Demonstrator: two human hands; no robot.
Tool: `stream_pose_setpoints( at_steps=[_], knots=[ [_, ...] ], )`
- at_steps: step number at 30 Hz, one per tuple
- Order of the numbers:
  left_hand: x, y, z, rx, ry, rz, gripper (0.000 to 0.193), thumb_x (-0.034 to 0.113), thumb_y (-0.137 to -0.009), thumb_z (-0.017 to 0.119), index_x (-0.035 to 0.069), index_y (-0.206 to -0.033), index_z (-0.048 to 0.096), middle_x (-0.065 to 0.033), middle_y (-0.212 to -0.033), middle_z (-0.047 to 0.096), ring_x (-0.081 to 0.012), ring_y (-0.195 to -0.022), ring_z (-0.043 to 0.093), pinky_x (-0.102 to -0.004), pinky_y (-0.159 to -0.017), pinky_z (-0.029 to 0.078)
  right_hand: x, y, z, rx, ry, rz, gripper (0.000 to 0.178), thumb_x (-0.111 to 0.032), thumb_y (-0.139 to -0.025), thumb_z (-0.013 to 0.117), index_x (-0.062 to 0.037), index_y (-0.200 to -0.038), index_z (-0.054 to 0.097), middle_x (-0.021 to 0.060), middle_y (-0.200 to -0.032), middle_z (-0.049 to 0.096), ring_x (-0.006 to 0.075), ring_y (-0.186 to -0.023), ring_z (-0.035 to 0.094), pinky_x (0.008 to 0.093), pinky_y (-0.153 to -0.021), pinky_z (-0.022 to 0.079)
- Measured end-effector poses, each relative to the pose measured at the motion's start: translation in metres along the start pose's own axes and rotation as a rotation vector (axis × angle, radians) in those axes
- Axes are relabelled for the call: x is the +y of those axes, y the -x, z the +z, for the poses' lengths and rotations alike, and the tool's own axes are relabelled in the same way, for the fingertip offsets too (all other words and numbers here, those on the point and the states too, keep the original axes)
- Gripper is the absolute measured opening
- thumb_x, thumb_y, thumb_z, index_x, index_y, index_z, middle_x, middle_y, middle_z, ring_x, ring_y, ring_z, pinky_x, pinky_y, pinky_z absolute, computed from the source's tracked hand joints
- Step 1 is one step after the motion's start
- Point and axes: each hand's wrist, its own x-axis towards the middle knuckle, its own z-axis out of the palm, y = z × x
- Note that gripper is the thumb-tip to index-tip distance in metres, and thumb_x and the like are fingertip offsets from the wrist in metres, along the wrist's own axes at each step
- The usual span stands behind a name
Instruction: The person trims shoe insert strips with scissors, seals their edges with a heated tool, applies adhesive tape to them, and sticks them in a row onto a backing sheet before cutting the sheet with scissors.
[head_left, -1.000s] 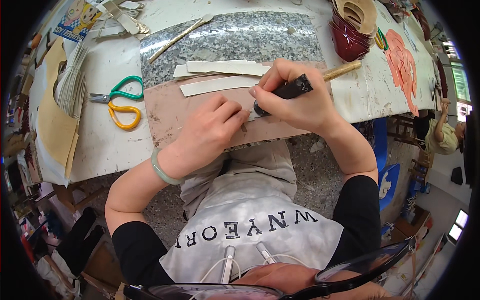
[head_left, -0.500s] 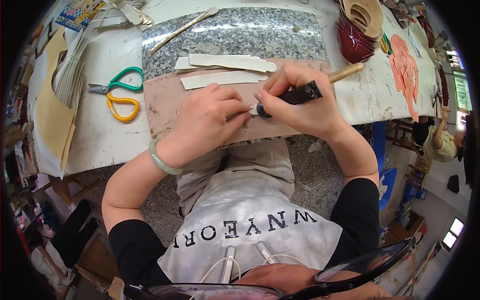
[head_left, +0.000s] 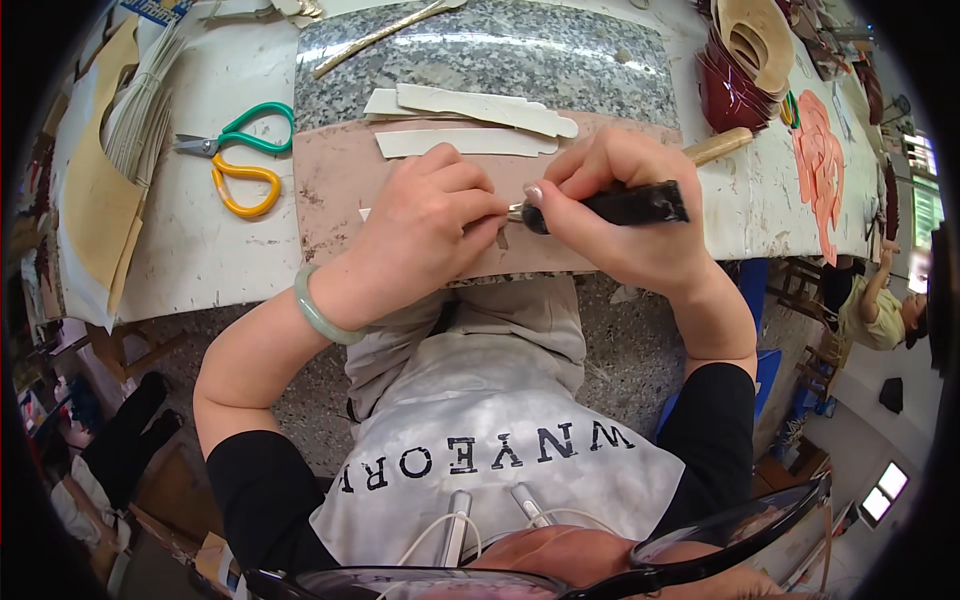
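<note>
My right hand (head_left: 635,225) is wrapped round a thick black-handled tool (head_left: 655,203) with a short metallic tip; its exact kind does not show. The tip points left and meets the fingertips of my left hand (head_left: 425,215). Those fingers are pinched together low over the pinkish-brown board (head_left: 330,185). A small white end of a strip (head_left: 365,214) peeks out beside my left hand, and the rest of it is hidden under the hand. Just beyond my hands lie several loose white strips (head_left: 465,143), some overlapping.
Scissors (head_left: 235,160) with green and orange handles lie left of the board. Farther left is a bundle of pale strips (head_left: 150,120). A grey speckled slab (head_left: 480,50) carries a thin gold stick (head_left: 385,38). At right are a wooden handle (head_left: 722,146), a dark red container (head_left: 730,90) and coral-coloured pieces (head_left: 820,160).
The view has shifted slightly. My right hand has tilted the black-handled tool flatter, its tip still at my left fingertips. A white strip end now shows beside my left hand.
</note>
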Motion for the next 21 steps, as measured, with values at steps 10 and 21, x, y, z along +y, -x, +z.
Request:
stream_pose_setpoints(
  at_steps=[10,21],
  knots=[
    [-0.006,0.011,-0.014,0.004,-0.01,0.053,0.018,0.001,-0.073,0.075,0.002,-0.091,0.072,-0.0069,-0.087,0.064,-0.025,-0.084,0.058,-0.0349,-0.074,0.051,-0.004,-0.016,0.017,-0.041,0.097,-0.1,0.02,-0.009,-0.076,0.078,-0.0082,-0.067,0.06,0.0008,-0.059,0.063,0.015,-0.049,0.061,0.0277,-0.05,0.046],
    [-0.016,0.032,-0.021,0.076,-0.038,0.031,0.018,0.0,-0.072,0.076,0.002,-0.089,0.07,-0.0073,-0.086,0.063,-0.0255,-0.083,0.058,-0.0355,-0.073,0.05,-0.008,-0.024,0.021,-0.093,0.055,0.003,0.019,-0.008,-0.075,0.077,-0.008,-0.067,0.059,0.0002,-0.059,0.062,0.0176,-0.049,0.061,0.0286,-0.05,0.047]
  ],
)
